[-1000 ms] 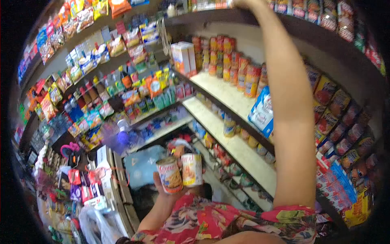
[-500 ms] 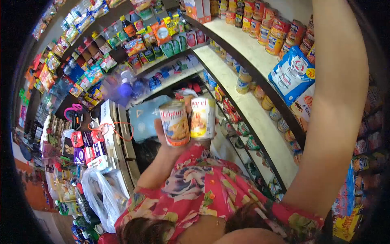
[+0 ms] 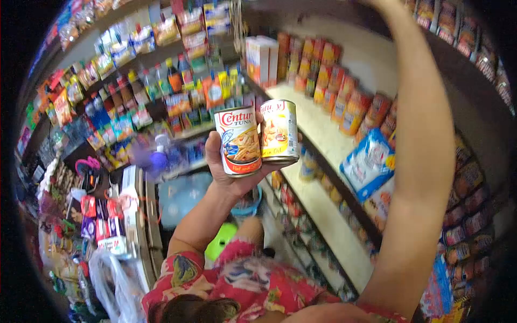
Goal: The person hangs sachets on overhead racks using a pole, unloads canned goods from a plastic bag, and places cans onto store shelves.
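My left hand is closed around two tuna cans, held side by side in front of me. The nearer one is a white and red Century Tuna can with a "Hot and Spicy" band along its bottom. Beside it, a yellow and white tuna can with "in Oil" printed on it leans slightly. Fingers of that hand wrap behind both cans and are partly hidden. My right forearm reaches up along the right side, and its hand lies beyond the top edge.
Canned goods stand in rows on the upper right shelf, near a blue and white packet. Bottles and sachets fill the left shelves. A white plastic bag sits at lower left, and a green stool-like object is below my arm.
My left hand has raised the two cans higher and brought their labels into clearer view. The view has shifted, and the green object now shows below. My right arm is still raised.
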